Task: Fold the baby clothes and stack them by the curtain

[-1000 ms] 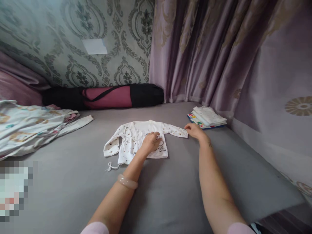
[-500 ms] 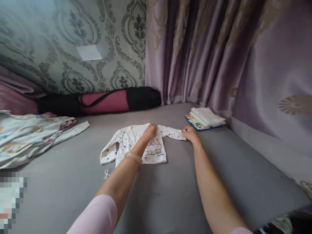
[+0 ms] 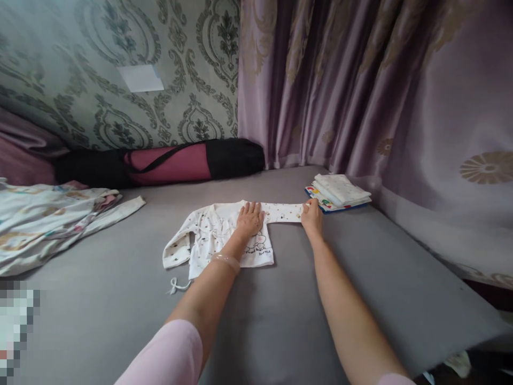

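Note:
A small white baby shirt (image 3: 204, 230) with tiny dark prints, a cartoon drawing and lettering lies spread on the grey bed sheet (image 3: 280, 315). My left hand (image 3: 250, 218) rests flat on its upper right part, fingers stretched out, covering part of the drawing. Gripped in my closed right hand (image 3: 312, 216) is the cuff end of the shirt's right-hand sleeve, which is pulled straight out sideways. The other sleeve lies bent down at the left. From the shirt's lower left corner a white tie string (image 3: 176, 285) trails onto the sheet.
Just beyond my right hand sits a stack of folded clothes (image 3: 340, 191). Loose patterned clothes (image 3: 52, 219) are heaped at the left. A long black and maroon bag (image 3: 172, 163) lies along the wall, and purple curtains (image 3: 312, 85) hang behind and at the right.
My left hand has gone from bunched fingers to lying flat on the shirt. The sleeve in my right hand has moved up slightly and is now straighter and tauter.

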Demonstrator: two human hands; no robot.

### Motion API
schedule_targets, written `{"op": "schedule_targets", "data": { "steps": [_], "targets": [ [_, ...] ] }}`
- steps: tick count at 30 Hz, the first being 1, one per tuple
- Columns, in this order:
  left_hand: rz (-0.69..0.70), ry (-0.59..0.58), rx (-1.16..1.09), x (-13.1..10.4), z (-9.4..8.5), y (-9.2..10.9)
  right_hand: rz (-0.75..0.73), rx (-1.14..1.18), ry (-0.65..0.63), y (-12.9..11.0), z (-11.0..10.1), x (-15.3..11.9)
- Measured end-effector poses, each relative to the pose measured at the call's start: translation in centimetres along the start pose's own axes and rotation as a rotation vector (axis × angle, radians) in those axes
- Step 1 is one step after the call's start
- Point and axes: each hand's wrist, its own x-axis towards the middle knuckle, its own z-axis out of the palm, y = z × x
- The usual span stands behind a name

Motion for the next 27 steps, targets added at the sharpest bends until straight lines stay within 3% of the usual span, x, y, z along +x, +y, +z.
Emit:
{"op": "schedule_targets", "data": {
  "steps": [7,12,16,20,23,27],
  "targets": [
    [-0.009,-0.027,0.008,0.1,0.1,-0.1,0.069,-0.187,-0.121,0.3,-0.4,-0.4],
    [-0.009,-0.007,0.019,0.1,0.3,-0.1,-0.045,-0.322,-0.081,0.7,-0.2,-0.3],
    [-0.011,-0.009,0.030,0.1,0.3,0.0,-0.043,-0.364,-0.102,0.6,-0.4,-0.4],
    [0.000,0.020,0.037,0.0,0.4,0.1,-0.054,-0.417,-0.026,-0.4,-0.5,-0.6],
    [0.011,0.052,0.040,0.0,0.7,0.0,-0.230,-0.370,-0.035,-2.3,0.3,-1.0],
    [0.010,0.061,0.049,0.0,0.8,-0.1,-0.551,-0.285,-0.317,-4.9,2.9,-2.3]
  ]
}}
